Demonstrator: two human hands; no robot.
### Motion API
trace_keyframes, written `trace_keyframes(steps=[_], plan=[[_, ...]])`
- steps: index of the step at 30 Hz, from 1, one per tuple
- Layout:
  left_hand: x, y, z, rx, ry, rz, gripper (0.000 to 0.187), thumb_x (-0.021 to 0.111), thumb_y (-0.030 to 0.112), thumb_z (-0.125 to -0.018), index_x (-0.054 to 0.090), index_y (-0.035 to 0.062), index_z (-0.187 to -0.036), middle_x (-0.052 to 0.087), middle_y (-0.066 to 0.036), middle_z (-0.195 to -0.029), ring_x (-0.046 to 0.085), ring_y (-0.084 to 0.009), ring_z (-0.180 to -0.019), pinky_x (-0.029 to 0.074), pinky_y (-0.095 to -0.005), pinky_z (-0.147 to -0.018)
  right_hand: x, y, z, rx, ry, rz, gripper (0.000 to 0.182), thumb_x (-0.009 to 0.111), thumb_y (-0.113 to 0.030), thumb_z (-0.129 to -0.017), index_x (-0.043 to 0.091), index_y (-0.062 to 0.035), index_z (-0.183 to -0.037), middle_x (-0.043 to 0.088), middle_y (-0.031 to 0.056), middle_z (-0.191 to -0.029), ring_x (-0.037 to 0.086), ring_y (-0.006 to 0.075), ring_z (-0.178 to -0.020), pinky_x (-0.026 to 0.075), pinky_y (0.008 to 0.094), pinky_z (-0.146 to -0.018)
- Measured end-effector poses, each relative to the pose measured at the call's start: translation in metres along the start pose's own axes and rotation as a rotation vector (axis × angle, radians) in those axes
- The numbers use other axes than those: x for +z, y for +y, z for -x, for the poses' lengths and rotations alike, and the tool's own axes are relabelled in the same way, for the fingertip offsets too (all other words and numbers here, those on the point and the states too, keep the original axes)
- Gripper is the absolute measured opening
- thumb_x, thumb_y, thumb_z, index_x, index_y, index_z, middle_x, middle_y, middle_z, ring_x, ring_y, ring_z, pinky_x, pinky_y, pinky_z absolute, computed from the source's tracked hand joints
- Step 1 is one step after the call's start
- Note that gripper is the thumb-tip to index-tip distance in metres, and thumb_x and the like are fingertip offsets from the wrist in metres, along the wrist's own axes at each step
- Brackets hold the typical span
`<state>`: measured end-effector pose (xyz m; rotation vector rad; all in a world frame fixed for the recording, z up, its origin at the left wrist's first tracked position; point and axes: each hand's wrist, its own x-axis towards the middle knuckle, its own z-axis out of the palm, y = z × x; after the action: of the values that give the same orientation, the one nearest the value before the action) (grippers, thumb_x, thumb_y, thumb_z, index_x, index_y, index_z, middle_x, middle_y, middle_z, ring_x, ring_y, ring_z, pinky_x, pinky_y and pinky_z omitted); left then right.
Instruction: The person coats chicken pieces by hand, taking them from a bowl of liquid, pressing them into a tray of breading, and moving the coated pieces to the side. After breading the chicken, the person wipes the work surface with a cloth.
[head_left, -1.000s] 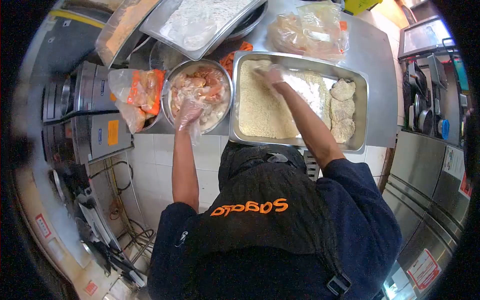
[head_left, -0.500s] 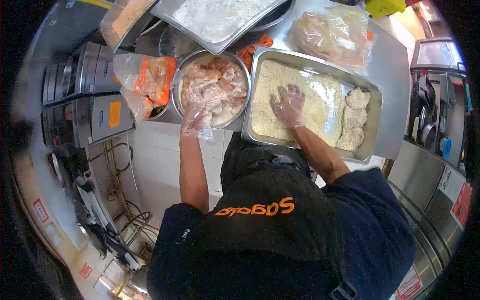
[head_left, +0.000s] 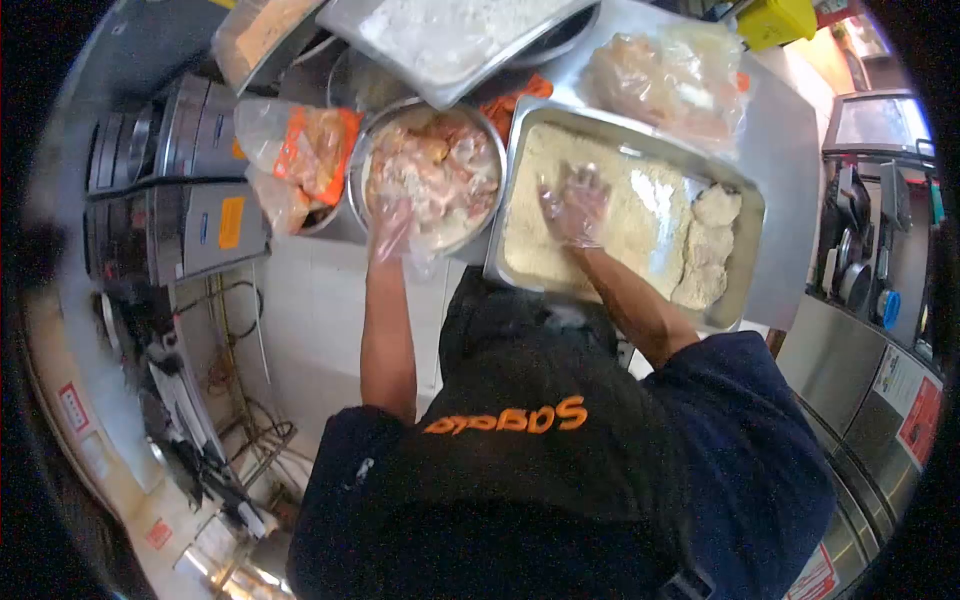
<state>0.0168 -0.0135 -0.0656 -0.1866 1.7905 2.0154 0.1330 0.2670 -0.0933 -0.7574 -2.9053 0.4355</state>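
My right hand [head_left: 578, 208], in a clear plastic glove, lies flat with its fingers spread on the pale crumb coating [head_left: 545, 165] in a deep metal tray [head_left: 512, 190]. Along the tray's right end sit several crumb-coated meat pieces [head_left: 709, 240]. My left hand [head_left: 392, 228], gloved the same way, is at the near left edge of a round metal bowl [head_left: 498, 205]. Raw meat pieces in whitish liquid [head_left: 435, 175] fill this bowl. The left fingers are blurred by motion and partly lost against the meat, so their grip cannot be made out.
Behind the bowl stands a metal pan [head_left: 440, 95] of white powder, beside a container [head_left: 265, 40] of orange-tinted powder. Plastic bags of raw meat [head_left: 315, 155] lie left of the bowl. Another plastic bag [head_left: 665, 75] rests behind the tray, near an orange cloth [head_left: 515, 100].
My left hand has shifted slightly at the bowl's edge. My right hand stays on the crumbs, its fingers now flatter and more spread. The whole view has moved a little.
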Motion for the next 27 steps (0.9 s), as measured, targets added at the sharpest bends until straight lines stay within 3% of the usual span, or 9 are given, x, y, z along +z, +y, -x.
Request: trace_keyframes(steps=[2, 5, 7, 10, 13, 16, 21, 22, 27], plan=[[0.004, 0.001, 0.007, -0.018, 0.042, 0.097, 0.046, 0.059, 0.009, -0.079, 0.042, 0.0023, -0.121, 0.053, -0.010, -0.108, 0.050, -0.0209, -0.104, 0.044, -0.0361, -0.088, -0.002, -0.005, 0.011, 0.046, -0.150, 0.025, 0.074, 0.030, -0.055, -0.085, 0.024, -0.0026, -0.137, 0.021, 0.0263, -0.139, 0.017, 0.0393, -0.131, 0.006, 0.0521, -0.106], [0.021, 0.009, 0.003, -0.024, 0.033, 0.305, 0.047, 0.060, 0.007, -0.078, 0.043, 0.0035, -0.121, 0.054, -0.010, -0.108, 0.050, -0.0227, -0.105, 0.044, -0.0384, -0.090, -0.009, -0.003, -0.003, 0.070, -0.208, -0.120, 0.076, 0.031, -0.057, -0.085, 0.023, -0.0018, -0.137, 0.018, 0.0261, -0.140, 0.013, 0.0400, -0.132, 0.001, 0.0520, -0.106], [-0.019, -0.024, -0.022, -0.106, -0.023, 0.444, 0.051, 0.058, 0.006, -0.078, 0.039, 0.0034, -0.125, 0.052, -0.013, -0.113, 0.051, -0.0252, -0.105, 0.046, -0.0412, -0.089, 0.011, 0.016, -0.004, 0.017, 0.028, 0.005, 0.080, 0.039, -0.058, -0.082, 0.027, 0.0003, -0.134, 0.035, 0.0272, -0.132, 0.032, 0.0376, -0.125, 0.018, 0.0476, -0.105], [-0.041, -0.033, -0.027, 0.084, -0.410, 0.244, 0.056, 0.058, 0.014, -0.080, 0.031, 0.0030, -0.129, 0.049, -0.016, -0.112, 0.053, -0.0259, -0.098, 0.048, -0.0400, -0.083, -0.028, 0.040, -0.011, 0.280, -0.995, -0.381, 0.070, 0.051, -0.056, -0.079, 0.055, 0.0063, -0.110, 0.054, 0.0283, -0.109, 0.050, 0.0214, -0.110, 0.037, 0.0366, -0.095], [-0.002, -0.010, -0.007, -0.073, -0.080, 0.284, 0.053, 0.058, 0.014, -0.081, 0.034, 0.0017, -0.126, 0.050, -0.016, -0.111, 0.054, -0.0255, -0.097, 0.048, -0.0388, -0.082, -0.026, 0.061, 0.016, 0.157, -0.907, -0.652, 0.060, 0.057, -0.051, -0.077, 0.062, 0.0059, -0.096, 0.063, 0.0188, -0.096, 0.061, 0.0245, -0.083, 0.047, 0.0362, -0.074], [0.009, -0.006, 0.007, -0.080, 0.025, 0.284, 0.050, 0.058, 0.013, -0.081, 0.036, 0.0004, -0.124, 0.051, -0.016, -0.109, 0.054, -0.0251, -0.095, 0.048, -0.0377, -0.080, 0.019, 0.095, 0.014, 0.195, -0.869, -0.917, 0.056, 0.057, -0.041, -0.081, 0.054, 0.0084, -0.107, 0.060, 0.0179, -0.104, 0.058, 0.0237, -0.094, 0.045, 0.0367, -0.083], [0.013, -0.009, 0.002, -0.092, 0.078, 0.282, 0.045, 0.057, 0.012, -0.081, 0.041, -0.0018, -0.120, 0.053, -0.016, -0.107, 0.055, -0.0244, -0.093, 0.048, -0.0357, -0.078, -0.115, 0.048, -0.005, 0.076, -0.629, -0.508, 0.050, 0.059, -0.034, -0.081, 0.050, -0.0015, -0.118, 0.061, 0.0202, -0.097, 0.058, 0.0255, -0.092, 0.045, 0.0386, -0.081], [0.014, -0.010, 0.001, -0.097, 0.085, 0.286, 0.044, 0.057, 0.012, -0.081, 0.042, -0.0023, -0.119, 0.053, -0.016, -0.106, 0.056, -0.0243, -0.092, 0.048, -0.0353, -0.078, -0.097, 0.064, -0.003, -0.093, -0.474, -0.704, 0.037, 0.057, -0.018, -0.077, 0.053, -0.0093, -0.113, 0.062, 0.0187, -0.090, 0.059, 0.0289, -0.082, 0.045, 0.0393, -0.076], [0.016, -0.012, -0.008, -0.142, 0.098, 0.300, 0.039, 0.057, 0.011, -0.081, 0.046, -0.0044, -0.115, 0.055, -0.015, -0.104, 0.057, -0.0236, -0.090, 0.048, -0.0334, -0.075, -0.063, 0.105, 0.004, -0.330, -0.233, -0.466, 0.043, 0.060, -0.026, -0.079, 0.052, -0.0070, -0.117, 0.055, 0.0170, -0.114, 0.056, 0.0285, -0.098, 0.045, 0.0386, -0.083]])
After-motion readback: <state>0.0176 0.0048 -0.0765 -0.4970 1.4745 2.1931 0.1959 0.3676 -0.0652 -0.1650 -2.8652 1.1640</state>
